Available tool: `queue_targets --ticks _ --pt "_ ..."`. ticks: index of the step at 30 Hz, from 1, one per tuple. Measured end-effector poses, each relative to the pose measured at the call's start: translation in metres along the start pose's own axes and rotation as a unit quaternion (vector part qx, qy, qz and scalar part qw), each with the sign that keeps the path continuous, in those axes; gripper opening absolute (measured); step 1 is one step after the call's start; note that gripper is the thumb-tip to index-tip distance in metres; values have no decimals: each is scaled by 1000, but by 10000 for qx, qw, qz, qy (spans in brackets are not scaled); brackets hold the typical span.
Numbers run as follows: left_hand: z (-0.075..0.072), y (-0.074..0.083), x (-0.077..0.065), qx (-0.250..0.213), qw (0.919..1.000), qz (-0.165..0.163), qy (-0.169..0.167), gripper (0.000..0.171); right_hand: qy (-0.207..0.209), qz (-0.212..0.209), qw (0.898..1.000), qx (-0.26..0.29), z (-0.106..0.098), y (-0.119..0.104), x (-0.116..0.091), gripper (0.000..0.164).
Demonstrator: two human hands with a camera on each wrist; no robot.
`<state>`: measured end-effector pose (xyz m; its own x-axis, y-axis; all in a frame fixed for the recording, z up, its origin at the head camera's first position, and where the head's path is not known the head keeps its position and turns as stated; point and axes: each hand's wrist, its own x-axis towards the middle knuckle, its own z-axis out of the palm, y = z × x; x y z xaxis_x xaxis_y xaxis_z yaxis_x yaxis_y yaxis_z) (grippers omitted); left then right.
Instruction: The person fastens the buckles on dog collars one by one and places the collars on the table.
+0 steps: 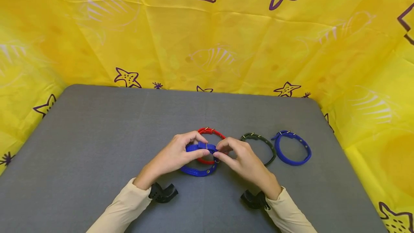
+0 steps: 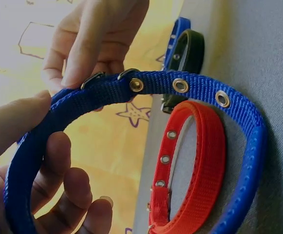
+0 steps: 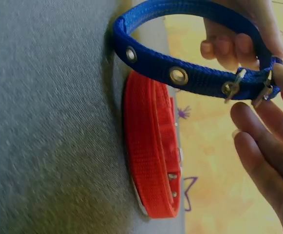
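A blue pet collar point(image 1: 198, 172) with metal-ringed holes is held up by both hands, closed into a loop. My left hand point(image 1: 176, 155) pinches its band between thumb and fingers, left of the buckle. The right hand point(image 1: 240, 157) pinches the strap by the buckle; in the right wrist view its thumb and forefinger are at the metal fittings point(image 3: 264, 92). One hole has the buckle's prong at it. Behind and below the held loop, a red collar point(image 1: 221, 134) lies on the grey table point(image 1: 136, 118), partly hidden by the hands.
Right of the hands, a dark green collar point(image 1: 272, 146) and a second blue collar point(image 1: 295, 162) lie side by side on the table. Black mounts point(image 1: 165, 193) are worn at both wrists. A yellow cloth point(image 1: 174, 39) with sea-creature drawings hangs around the table.
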<state>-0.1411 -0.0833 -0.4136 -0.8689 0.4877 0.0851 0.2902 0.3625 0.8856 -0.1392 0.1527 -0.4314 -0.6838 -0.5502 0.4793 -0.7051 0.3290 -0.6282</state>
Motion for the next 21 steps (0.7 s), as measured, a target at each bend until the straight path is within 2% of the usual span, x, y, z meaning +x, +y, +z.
queue_targets --ticks 5,12,17,21 --pt "4 0 1 -170 9998 63 -110 17 173 -326 9993 -6 3 0 0 19" --pt "4 0 1 -237 9986 164 436 17 208 30 9998 5 5 -1 -1 40" --pt "-1 -1 0 233 9988 285 314 19 290 60 9995 -68 6 -1 -1 33" --pt "-3 -2 -1 627 9969 438 197 18 264 -87 9994 -224 5 1 -2 30"
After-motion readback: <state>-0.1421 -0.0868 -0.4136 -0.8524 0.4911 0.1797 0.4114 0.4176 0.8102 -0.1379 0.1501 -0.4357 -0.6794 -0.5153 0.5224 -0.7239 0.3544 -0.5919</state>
